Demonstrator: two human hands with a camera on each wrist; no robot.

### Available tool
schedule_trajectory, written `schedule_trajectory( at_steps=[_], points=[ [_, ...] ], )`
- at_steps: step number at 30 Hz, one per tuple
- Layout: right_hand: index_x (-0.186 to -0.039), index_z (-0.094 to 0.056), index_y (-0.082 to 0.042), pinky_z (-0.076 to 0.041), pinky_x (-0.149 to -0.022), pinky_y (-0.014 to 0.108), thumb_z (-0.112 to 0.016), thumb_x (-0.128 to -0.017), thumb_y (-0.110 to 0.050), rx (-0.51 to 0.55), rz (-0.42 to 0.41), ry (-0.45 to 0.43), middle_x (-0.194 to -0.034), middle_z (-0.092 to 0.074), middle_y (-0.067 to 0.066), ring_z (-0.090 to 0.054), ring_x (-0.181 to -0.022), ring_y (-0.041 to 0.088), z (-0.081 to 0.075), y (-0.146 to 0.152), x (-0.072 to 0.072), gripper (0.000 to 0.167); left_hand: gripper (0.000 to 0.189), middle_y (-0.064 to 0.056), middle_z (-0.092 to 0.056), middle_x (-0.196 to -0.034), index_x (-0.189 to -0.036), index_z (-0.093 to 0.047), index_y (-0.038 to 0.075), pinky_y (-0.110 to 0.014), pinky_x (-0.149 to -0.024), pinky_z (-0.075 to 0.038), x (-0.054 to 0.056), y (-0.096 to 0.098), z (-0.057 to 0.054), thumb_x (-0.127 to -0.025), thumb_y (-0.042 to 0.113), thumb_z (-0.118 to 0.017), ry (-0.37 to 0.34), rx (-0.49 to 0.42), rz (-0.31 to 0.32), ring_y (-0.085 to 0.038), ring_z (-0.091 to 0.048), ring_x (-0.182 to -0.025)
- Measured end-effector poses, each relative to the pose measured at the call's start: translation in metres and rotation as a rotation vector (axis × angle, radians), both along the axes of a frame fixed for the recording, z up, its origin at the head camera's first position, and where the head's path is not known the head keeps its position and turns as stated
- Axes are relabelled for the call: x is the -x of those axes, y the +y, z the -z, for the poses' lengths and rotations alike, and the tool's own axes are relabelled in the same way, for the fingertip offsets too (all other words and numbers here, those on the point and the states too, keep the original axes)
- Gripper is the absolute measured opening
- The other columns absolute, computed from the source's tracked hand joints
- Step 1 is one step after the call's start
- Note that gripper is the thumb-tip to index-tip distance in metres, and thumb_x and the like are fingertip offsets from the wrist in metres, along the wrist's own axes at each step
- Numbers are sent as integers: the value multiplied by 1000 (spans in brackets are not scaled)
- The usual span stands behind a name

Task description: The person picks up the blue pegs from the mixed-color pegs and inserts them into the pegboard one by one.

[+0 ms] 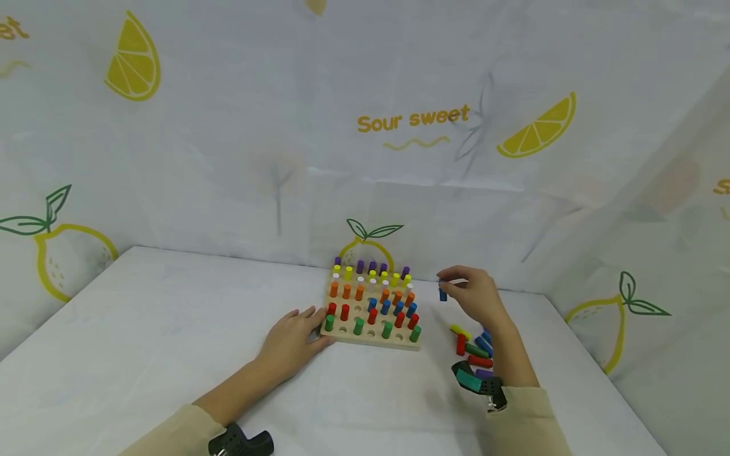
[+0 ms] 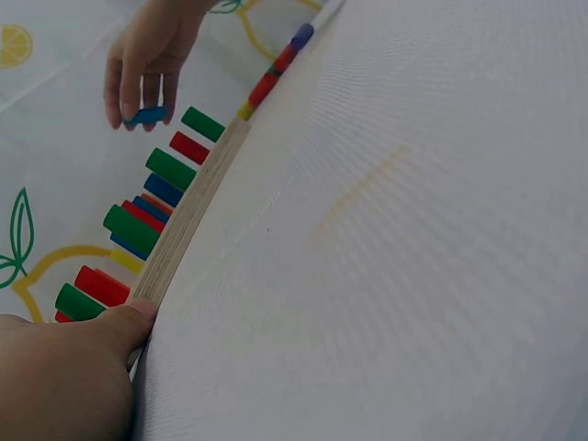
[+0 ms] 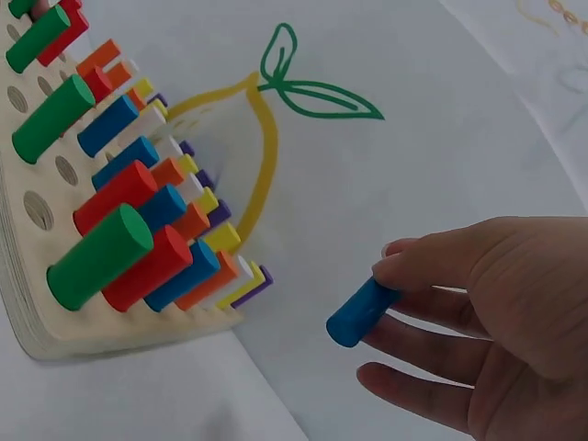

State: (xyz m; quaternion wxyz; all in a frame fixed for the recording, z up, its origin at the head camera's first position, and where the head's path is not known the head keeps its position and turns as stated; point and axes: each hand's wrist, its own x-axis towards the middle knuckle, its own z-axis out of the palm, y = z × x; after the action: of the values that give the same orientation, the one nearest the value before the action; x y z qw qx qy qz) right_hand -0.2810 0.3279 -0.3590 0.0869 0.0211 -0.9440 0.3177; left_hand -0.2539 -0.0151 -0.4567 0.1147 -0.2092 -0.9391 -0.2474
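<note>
My right hand [image 1: 472, 292] pinches a blue peg [image 3: 358, 317] between thumb and fingertips, up in the air to the right of the wooden pegboard [image 1: 371, 341]. The peg tilts, its lower end sticking out below the fingers in the right wrist view. My left hand [image 1: 291, 342] rests against the board's front left corner, with the thumb [image 2: 133, 317] along the front edge and the fingers extended at the left side. Rows of green, red, blue, orange, white, yellow and purple pegs stand in the board, and bare holes show among the front rows.
Loose pegs lie in a pile on the white tabletop [image 1: 171, 329] right of the board, under my right forearm; among them are a red peg [image 1: 480, 361], a green peg [image 1: 476, 350] and a yellow peg [image 1: 459, 331]. A lemon-printed curtain [image 1: 239, 126] hangs behind the table.
</note>
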Motion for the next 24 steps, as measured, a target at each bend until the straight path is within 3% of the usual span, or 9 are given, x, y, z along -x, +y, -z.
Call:
schedule_trajectory(
  at_steps=[15, 24],
  points=[
    [-122, -70, -5, -59, -97, 51, -64, -100, -19, 63, -83, 83, -124, -67, 17, -71, -113, 36, -4, -46, -4, 26, 60, -18, -66, -136, -137, -63, 8, -52, -116, -45, 2, 0, 3, -89, 43, -75, 6, 5, -4, -34, -62, -130],
    [-117, -73, -7, -62, -91, 43, -69, -97, -17, 105, -149, 191, -115, -70, 13, -74, -103, 30, 1, -64, -3, 22, 60, -18, -66, -136, -137, -64, 8, -52, -116, -44, 2, 0, 3, -89, 43, -75, 6, 7, -9, -34, -62, -130]
  ],
)
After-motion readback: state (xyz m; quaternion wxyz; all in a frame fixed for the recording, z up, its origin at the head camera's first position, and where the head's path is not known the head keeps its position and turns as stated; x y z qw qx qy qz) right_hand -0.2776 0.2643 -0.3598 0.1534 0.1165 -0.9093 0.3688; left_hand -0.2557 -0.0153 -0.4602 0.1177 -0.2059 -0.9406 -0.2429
